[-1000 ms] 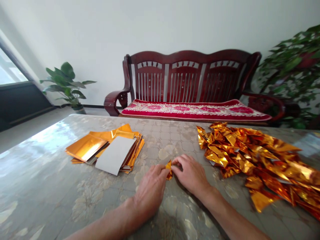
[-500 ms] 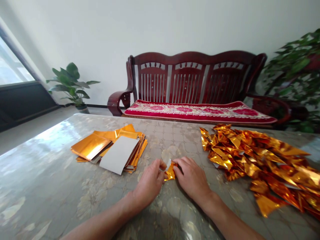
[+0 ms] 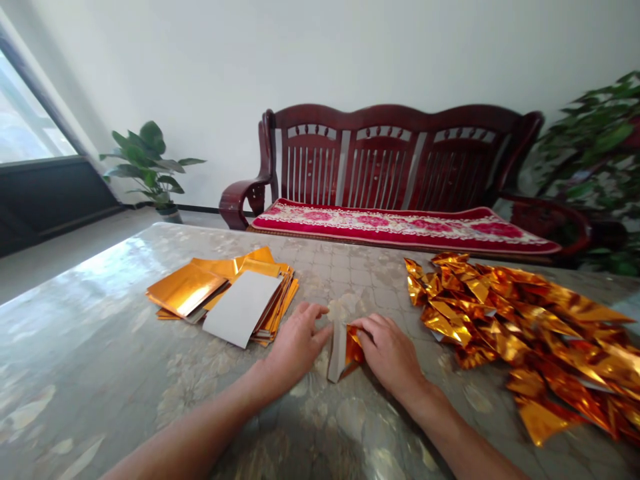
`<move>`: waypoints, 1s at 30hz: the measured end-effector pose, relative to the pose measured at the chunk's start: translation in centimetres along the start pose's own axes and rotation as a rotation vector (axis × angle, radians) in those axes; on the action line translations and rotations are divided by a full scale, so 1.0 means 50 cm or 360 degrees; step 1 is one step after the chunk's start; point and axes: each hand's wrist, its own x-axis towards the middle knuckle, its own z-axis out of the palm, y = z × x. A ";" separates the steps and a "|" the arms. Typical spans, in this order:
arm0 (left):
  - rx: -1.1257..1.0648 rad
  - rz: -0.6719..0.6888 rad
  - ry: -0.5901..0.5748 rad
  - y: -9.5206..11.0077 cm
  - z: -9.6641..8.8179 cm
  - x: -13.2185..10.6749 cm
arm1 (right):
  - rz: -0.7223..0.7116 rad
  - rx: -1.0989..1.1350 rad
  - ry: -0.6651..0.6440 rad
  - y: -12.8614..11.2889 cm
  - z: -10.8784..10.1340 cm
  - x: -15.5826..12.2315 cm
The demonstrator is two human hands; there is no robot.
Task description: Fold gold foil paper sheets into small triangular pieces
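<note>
On table (image 3: 100, 373), foil sheet (image 3: 345, 350) lies between both hands' fingers (image 3: 313, 313).

1. Dark red wooden bench (image 3: 395, 160) with a red floral cushion (image 3: 400, 223), just behind the desk (image 3: 90, 373)
2. Small potted plant (image 3: 150, 167) left of the bench
3. Leafy plant (image 3: 595, 153) right of the bench
4. Window (image 3: 30, 127) far left of the bench

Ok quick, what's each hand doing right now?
Left hand: open, fingers spread flat beside the foil piece.
Right hand: pinching the foil piece.
</note>
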 end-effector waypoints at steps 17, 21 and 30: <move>-0.0095 -0.0033 -0.0111 -0.016 0.017 0.014 | -0.0342 0.0113 0.0336 -0.011 0.002 -0.012; -0.0147 0.0052 -0.0006 -0.018 0.029 0.000 | -0.0376 0.0179 0.0362 -0.011 0.006 -0.012; -0.0043 0.0100 0.0019 -0.010 0.031 -0.005 | -0.0392 0.0257 0.0367 -0.009 0.006 -0.013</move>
